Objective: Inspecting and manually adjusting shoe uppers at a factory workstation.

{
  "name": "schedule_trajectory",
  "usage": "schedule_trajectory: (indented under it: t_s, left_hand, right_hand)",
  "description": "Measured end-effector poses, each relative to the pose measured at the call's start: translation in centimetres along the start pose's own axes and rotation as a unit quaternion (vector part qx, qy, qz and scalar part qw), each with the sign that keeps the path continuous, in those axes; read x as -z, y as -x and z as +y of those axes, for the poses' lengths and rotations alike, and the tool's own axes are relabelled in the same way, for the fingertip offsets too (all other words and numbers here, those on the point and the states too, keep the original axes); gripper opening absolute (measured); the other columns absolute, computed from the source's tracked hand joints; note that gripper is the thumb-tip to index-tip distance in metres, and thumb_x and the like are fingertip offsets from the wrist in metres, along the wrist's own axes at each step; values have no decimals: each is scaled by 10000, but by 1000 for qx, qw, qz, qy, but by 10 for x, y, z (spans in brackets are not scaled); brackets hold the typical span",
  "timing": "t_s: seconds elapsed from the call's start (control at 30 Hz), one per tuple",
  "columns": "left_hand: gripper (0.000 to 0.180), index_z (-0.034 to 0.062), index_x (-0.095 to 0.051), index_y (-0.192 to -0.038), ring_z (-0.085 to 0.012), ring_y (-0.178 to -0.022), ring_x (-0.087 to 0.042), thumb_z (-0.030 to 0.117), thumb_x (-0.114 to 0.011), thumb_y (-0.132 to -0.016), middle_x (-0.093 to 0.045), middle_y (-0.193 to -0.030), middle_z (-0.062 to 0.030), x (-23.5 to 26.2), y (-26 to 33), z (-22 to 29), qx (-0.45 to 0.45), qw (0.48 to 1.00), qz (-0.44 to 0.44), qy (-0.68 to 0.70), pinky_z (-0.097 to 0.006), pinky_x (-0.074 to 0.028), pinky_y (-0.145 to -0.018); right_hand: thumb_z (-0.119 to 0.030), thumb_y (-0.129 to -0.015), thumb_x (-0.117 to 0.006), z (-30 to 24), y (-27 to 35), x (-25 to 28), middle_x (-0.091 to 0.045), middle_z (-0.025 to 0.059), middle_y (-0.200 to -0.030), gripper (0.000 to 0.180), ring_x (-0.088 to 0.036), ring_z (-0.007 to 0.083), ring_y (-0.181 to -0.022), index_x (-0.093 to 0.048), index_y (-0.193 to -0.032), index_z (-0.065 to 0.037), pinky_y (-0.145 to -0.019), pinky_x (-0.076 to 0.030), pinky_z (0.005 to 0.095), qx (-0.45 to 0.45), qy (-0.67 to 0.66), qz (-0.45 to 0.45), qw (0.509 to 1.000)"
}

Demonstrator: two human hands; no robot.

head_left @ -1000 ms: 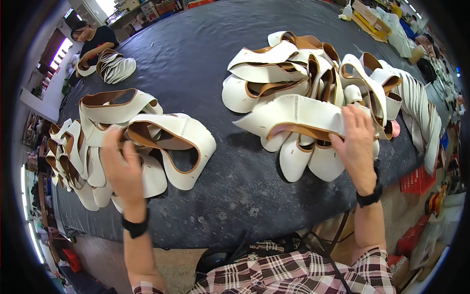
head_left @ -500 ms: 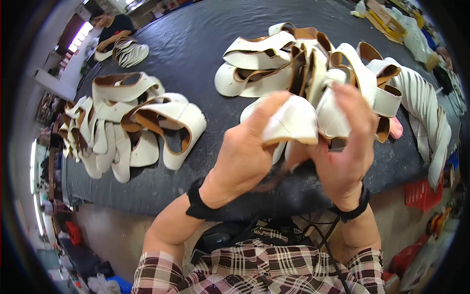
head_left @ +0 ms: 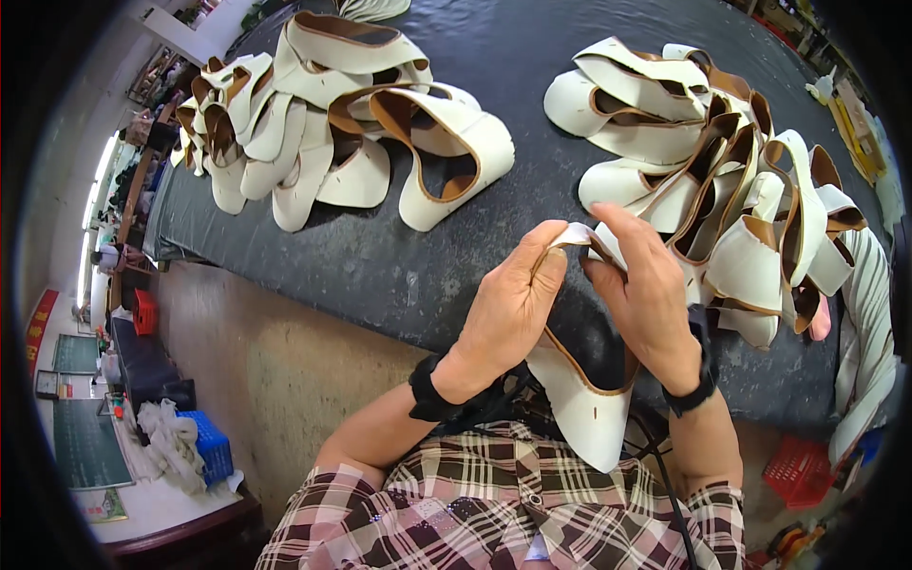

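A white shoe upper point(head_left: 589, 418) with a brown lining hangs from both my hands, its toe pointing down toward my shirt. My left hand point(head_left: 508, 313) pinches the back edge of it between thumb and fingers. On the other side of the same edge, my right hand point(head_left: 651, 299) grips with thumb and bent fingers. Just beyond my right hand lies a heap of similar white uppers point(head_left: 746, 261), tangled over one another. A second group of uppers point(head_left: 465, 176) rests farther left on the dark-covered table point(head_left: 380, 275).
Bundled white strips point(head_left: 864, 313) drape over the table's right end, near a small pink piece point(head_left: 820, 319). Below that end stands a red basket point(head_left: 798, 472). A blue basket point(head_left: 211, 446) and crumpled plastic point(head_left: 163, 435) sit at the lower left.
The view has swung left and nearer the table edge. The upper in my hands has turned, its toe now hanging toward me, and my hands have come closer together at its back edge.
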State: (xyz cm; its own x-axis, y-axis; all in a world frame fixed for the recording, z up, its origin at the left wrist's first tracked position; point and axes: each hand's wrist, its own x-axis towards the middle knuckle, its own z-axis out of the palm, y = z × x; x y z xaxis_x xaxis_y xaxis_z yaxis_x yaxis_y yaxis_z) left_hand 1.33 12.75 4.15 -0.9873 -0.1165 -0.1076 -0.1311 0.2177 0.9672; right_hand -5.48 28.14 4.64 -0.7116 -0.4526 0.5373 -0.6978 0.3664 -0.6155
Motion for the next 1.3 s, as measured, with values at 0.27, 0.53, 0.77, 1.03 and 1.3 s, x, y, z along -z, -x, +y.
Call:
schedule_trajectory:
  t_s: [0.27,0.53,0.77,1.03,1.3]
  left_hand:
    - [227,32,-597,-1106,-67,-815,-580,82,-601,-885,-639,-879,-58,37,-2,-3,-63,993,24,-102,-230,-482,-762]
    - [120,10,-645,-967,-58,-731,-574,86,-621,-878,-642,-828,-5,54,-8,-33,75,995,-25,53,-199,-465,-662]
    - [151,8,-639,-980,-70,-772,-583,113,-636,-871,-642,-857,-25,65,-14,-46,118,975,-74,171,-205,-462,-722]
    - [120,4,-635,-953,-61,-782,-566,98,-616,-880,-640,-870,-18,72,-23,-63,251,903,-74,340,-198,-452,-716]
    - [137,-4,-620,-1013,-52,-803,-569,47,-552,-905,-645,-868,-4,71,-18,-49,65,995,-71,14,-199,-466,-729]
  right_hand:
    - [-101,-819,-666,-9,7,-44,-648,122,-715,171,-619,192,-591,-618,-950,-2,-559,-482,290,-212,-162,-68,961]
    - [-102,-828,-651,-16,15,-55,-628,29,-674,136,-502,47,-604,-662,-907,8,-546,-426,220,-343,-270,-101,894]
    - [-97,-847,-638,-18,12,-63,-627,25,-671,129,-506,42,-613,-663,-921,6,-549,-418,209,-330,-230,-96,910]
    - [25,-704,-614,-9,20,-84,-614,121,-792,212,-633,264,-686,-628,-910,-21,-584,-512,318,8,-30,-75,997]
    - [-42,-803,-657,2,3,-73,-597,111,-751,116,-613,272,-666,-618,-905,-4,-578,-490,315,-110,-106,-163,975]
